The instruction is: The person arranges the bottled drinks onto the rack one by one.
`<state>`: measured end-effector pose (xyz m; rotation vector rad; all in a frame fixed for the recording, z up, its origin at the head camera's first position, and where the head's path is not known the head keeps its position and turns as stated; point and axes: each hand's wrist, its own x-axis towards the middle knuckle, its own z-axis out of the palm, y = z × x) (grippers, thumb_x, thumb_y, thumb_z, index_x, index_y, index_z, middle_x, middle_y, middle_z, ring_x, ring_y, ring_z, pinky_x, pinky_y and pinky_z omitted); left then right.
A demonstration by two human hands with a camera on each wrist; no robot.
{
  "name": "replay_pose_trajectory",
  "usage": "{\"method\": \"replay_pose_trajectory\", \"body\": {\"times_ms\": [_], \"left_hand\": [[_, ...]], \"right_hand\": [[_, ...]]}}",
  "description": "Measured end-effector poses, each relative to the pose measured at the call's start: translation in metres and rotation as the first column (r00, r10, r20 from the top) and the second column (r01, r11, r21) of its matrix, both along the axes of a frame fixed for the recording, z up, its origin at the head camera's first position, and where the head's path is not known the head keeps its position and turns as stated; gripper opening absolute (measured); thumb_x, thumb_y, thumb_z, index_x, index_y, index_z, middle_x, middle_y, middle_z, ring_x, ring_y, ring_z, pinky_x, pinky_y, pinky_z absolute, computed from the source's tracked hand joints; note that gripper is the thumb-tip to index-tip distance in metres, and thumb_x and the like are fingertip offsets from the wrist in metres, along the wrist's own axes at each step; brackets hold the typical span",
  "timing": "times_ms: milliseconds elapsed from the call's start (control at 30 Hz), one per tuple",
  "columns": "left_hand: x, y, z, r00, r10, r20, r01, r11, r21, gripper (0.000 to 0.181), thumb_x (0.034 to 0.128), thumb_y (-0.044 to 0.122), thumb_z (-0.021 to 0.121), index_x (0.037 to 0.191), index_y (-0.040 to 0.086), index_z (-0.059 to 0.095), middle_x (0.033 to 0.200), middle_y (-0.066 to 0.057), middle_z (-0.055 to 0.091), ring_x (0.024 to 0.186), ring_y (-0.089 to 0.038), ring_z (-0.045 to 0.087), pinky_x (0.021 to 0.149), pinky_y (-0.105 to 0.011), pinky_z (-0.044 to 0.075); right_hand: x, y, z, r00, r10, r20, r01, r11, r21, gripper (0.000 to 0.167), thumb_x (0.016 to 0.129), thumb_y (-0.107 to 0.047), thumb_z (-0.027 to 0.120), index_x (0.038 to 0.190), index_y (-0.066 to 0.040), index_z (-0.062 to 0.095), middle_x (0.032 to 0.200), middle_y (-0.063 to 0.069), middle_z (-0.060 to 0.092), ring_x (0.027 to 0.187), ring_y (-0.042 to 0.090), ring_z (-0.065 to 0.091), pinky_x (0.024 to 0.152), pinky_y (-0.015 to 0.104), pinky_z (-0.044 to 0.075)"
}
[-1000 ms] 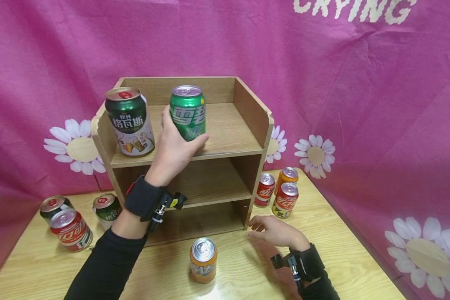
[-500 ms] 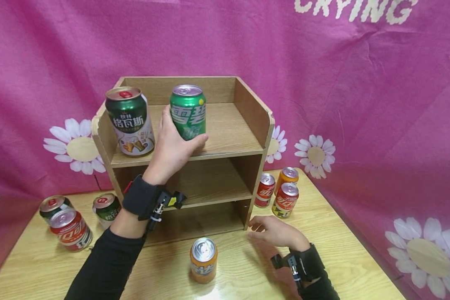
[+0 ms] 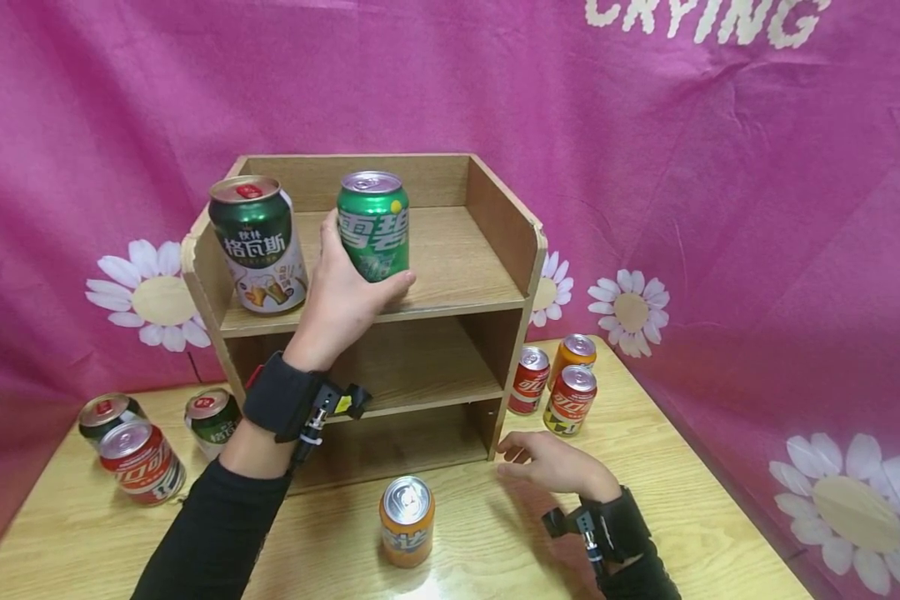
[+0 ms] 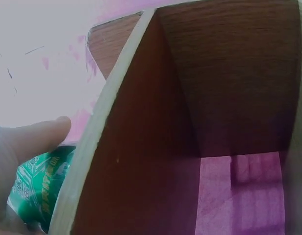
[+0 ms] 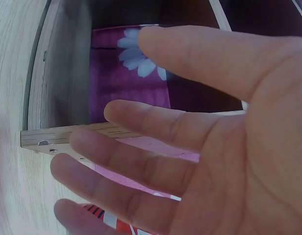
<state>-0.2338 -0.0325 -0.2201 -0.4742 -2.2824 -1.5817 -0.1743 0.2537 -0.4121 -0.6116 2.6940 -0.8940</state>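
At upper centre in the head view, a green can [image 3: 375, 229] is gripped by the left hand [image 3: 342, 293]; at lower right, the right hand [image 3: 555, 463] is held loosely spread.

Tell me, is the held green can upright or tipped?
Upright: the green can in the left hand has its lid on top.

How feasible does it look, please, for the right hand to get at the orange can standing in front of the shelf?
Probably yes: the right hand holds nothing, and the orange can stands nearby on the table, with nothing visible between them in the head view.
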Motion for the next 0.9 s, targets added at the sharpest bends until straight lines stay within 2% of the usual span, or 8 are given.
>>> {"method": "replay_pose_trajectory", "body": {"times_ms": [233,533,667,900], "left_hand": [[0.000,-0.002,0.001,0.999,-0.022,0.026,0.022,1.000,-0.005,0.093,0.0784,0.016,0.077,0.146,0.011,0.013,0.134,-0.012,0.041,0.121,-0.025,0.044,0.103,-0.039,0.033],[0.000,-0.005,0.008,0.993,-0.048,0.108,0.046,0.999,0.017,0.096,0.0795,0.014,0.076,0.147,0.018,0.007,0.139,-0.012,0.037,0.126,-0.027,0.040,0.105,-0.042,0.030],[0.005,-0.007,0.008,0.992,-0.068,0.107,0.066,0.998,0.017,0.100,0.0791,0.015,0.076,0.148,0.019,0.004,0.140,-0.012,0.035,0.127,-0.026,0.038,0.106,-0.043,0.029],[0.022,-0.012,0.005,0.995,-0.060,0.082,0.068,0.993,-0.098,0.101,0.0812,0.022,0.075,0.150,0.012,0.001,0.144,-0.015,0.033,0.130,-0.028,0.035,0.107,-0.045,0.029]], "right_hand": [[0.001,0.001,0.000,1.000,-0.004,0.002,0.004,1.000,0.002,0.031,0.091,-0.022,0.063,0.111,0.002,0.061,0.096,0.002,0.064,0.089,0.020,0.061,0.076,0.035,0.050],[-0.001,0.003,0.003,1.000,-0.002,0.011,0.002,1.000,0.001,0.034,0.091,-0.026,0.063,0.111,0.002,0.061,0.096,0.003,0.065,0.090,0.022,0.061,0.077,0.037,0.050],[-0.001,0.004,0.002,1.000,-0.005,0.008,0.005,1.000,0.003,0.034,0.091,-0.026,0.063,0.110,0.002,0.062,0.096,0.003,0.065,0.090,0.022,0.061,0.078,0.037,0.050],[-0.001,0.006,-0.001,1.000,-0.012,0.021,0.013,0.999,-0.030,0.033,0.091,-0.024,0.063,0.111,0.002,0.061,0.098,0.004,0.065,0.091,0.022,0.061,0.076,0.035,0.050]]}}
